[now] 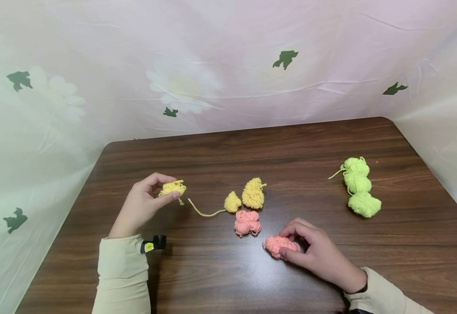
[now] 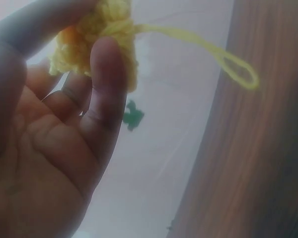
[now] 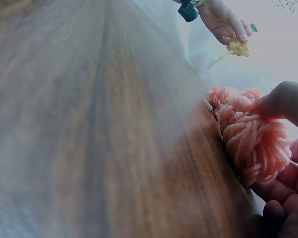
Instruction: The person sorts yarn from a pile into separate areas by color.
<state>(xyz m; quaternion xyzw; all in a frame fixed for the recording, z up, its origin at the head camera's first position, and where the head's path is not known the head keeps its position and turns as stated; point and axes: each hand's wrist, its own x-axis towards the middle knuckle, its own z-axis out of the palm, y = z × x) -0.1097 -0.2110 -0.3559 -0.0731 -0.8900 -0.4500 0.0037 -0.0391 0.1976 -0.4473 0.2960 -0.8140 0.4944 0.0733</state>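
Observation:
My left hand (image 1: 143, 200) pinches a small ball of yellow yarn (image 1: 172, 188) between thumb and fingers above the table's left part. In the left wrist view, a looped strand trails from that yellow yarn (image 2: 114, 17). Toward the front, my right hand (image 1: 318, 254) grips a pink yarn ball (image 1: 276, 247) low over the tabletop, thumb on the near side. Its wound strands fill much of the hand's grasp in the right wrist view, where the pink yarn (image 3: 256, 141) sits at the table's edge line. Another pink yarn ball (image 1: 247, 223) lies just beyond it.
Two yellow yarn balls, a smaller one (image 1: 232, 202) with a loose tail and a larger one (image 1: 253, 193), lie mid-table behind the pink one. At the right, three green yarn balls (image 1: 358, 182) form a row on the brown wooden table (image 1: 197, 279). A patterned cloth (image 1: 228, 87) hangs behind.

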